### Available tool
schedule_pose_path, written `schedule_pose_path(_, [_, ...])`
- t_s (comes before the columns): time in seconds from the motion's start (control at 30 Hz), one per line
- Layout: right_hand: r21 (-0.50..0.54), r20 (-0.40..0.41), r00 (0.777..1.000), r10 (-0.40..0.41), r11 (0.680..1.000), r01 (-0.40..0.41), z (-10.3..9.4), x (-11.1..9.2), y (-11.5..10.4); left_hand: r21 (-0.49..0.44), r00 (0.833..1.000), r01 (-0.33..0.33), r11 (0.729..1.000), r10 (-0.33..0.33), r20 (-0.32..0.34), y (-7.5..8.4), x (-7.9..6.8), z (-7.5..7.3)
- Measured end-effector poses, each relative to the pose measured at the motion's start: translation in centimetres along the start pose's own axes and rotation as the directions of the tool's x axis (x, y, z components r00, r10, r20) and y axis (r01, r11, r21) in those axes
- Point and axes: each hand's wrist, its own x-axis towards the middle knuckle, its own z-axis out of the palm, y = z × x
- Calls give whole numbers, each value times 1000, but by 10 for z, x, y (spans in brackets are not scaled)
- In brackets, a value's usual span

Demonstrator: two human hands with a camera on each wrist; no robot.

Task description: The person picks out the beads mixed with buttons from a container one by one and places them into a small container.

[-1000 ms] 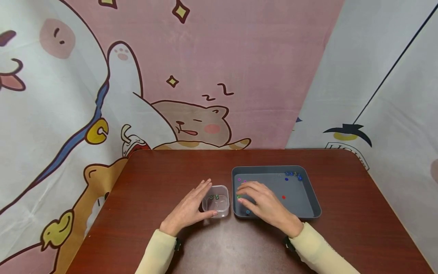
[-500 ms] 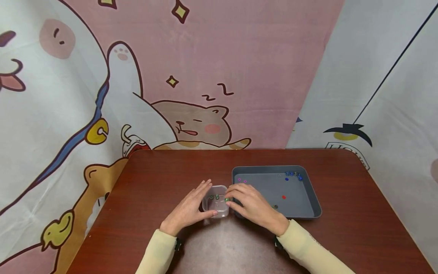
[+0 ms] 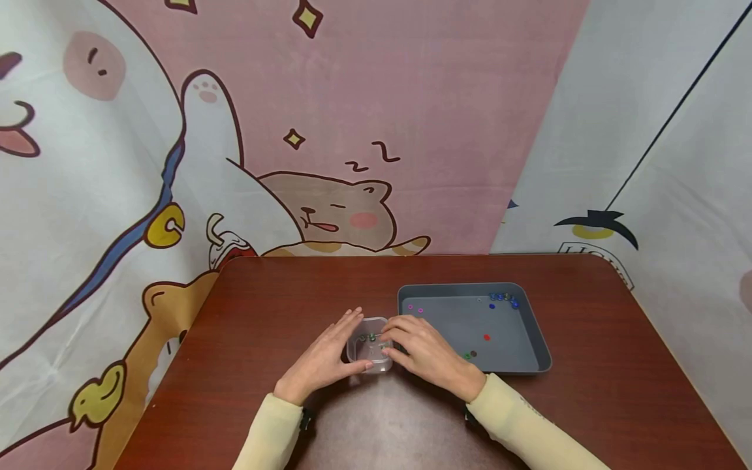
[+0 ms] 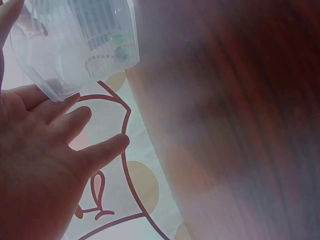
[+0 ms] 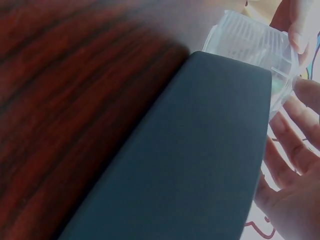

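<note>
A small clear plastic container (image 3: 375, 322) stands on the table with several green glass marbles (image 3: 372, 337) inside. My left hand (image 3: 322, 359) holds it from the left, thumb at the front and fingers along the far side. In the left wrist view, the left fingers (image 4: 75, 125) lie against its wall, and green shows through the plastic. My right hand (image 3: 425, 352) is over the container's right rim, its fingertips just above the opening. A small greenish piece shows below those fingertips, apparently in the container; the right fingers look relaxed.
Right of the container is a grey tray (image 3: 452, 326), overlapped by my right hand. Blue marbles (image 3: 505, 297) sit in its far right corner. A red piece (image 3: 487, 337), pink rings (image 3: 415, 309) and small green and brown pieces (image 3: 470, 354) lie elsewhere inside.
My right hand has moved left from the tray to the container, carrying a green marble; that marble has left the fingertips. The left hand has stayed in place.
</note>
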Motion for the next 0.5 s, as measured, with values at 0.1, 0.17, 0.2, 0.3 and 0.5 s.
schedule_pose_path(0.1, [5, 13, 1000, 20, 1000, -20, 0, -1, 0, -8, 1000, -2, 1000, 2, 0, 0, 0, 0])
schedule_pose_path(0.17, [10, 19, 999, 29, 1000, -29, -2, -2, 0, -12, 1000, -2, 1000, 2, 1, 1, 0, 0])
schedule_pose_path(0.2, [15, 20, 999, 33, 999, -33, -3, -2, 0, -13, 1000, -2, 1000, 2, 1, 1, 0, 0])
schedule_pose_path(0.3, [33, 13, 999, 44, 998, -45, -9, -5, 0, -15, 1000, 3, 1000, -3, 3, 0, 0, 0])
schedule_pose_path(0.5, [42, -25, 996, 88, 995, -87, -29, -13, 1, -34, 1000, 11, 999, -11, -4, 1, -1, 0])
